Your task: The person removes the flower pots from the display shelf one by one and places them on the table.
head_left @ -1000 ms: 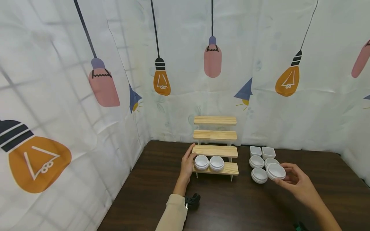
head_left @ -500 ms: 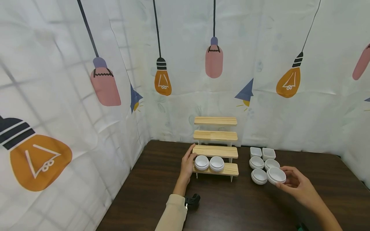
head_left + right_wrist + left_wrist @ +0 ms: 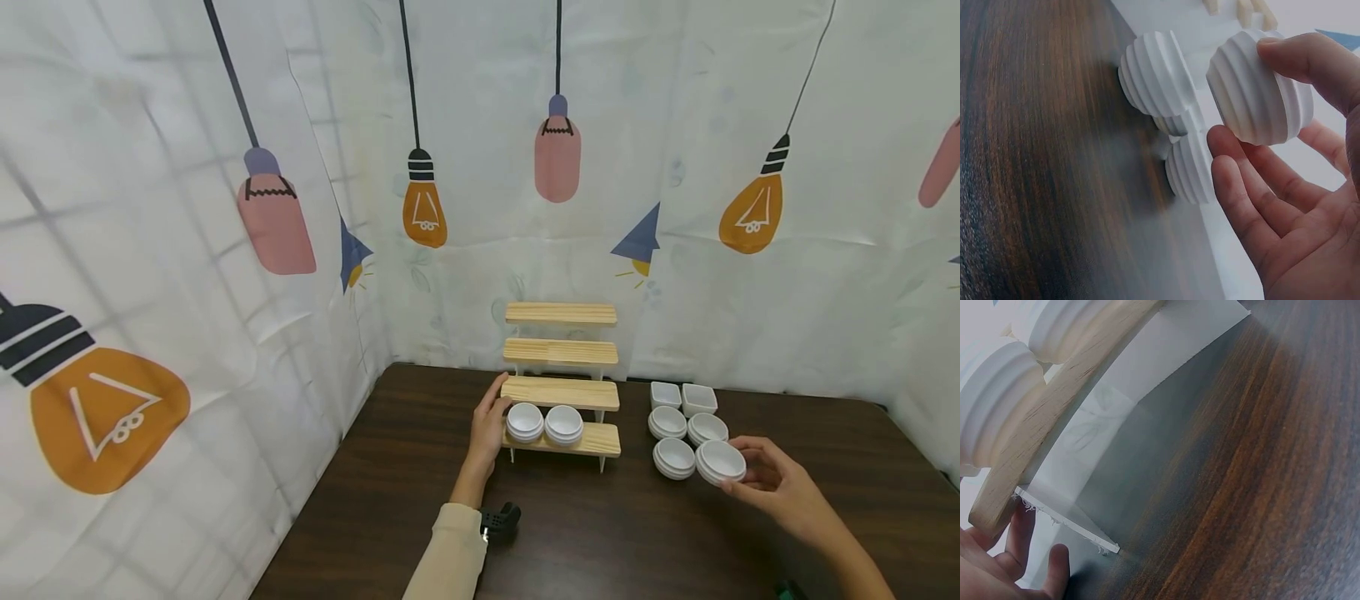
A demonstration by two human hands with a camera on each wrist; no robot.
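Observation:
A tiered display stand (image 3: 561,393) with wooden boards stands at the back of the table. My left hand (image 3: 487,425) grips its left side, fingers bent at the board's end in the left wrist view. Two white ribbed bowls (image 3: 564,425) sit side by side on the lowest board. On the right, my right hand (image 3: 776,483) pinches another white ribbed bowl (image 3: 1260,87) between thumb and fingers. The right wrist view shows this bowl raised off the table. Close beside it stand several more white bowls (image 3: 673,457), and behind them two white square dishes (image 3: 699,398).
The dark wooden table (image 3: 585,533) ends at a printed cloth backdrop (image 3: 465,283) at the back and left. The upper boards (image 3: 561,351) of the stand bear nothing. A small dark green item (image 3: 787,590) shows at the bottom edge by the right forearm.
My right hand has moved slightly down and towards me with the bowl, away from the bowl behind it. The left hand stays at the stand. The head view has shifted slightly.

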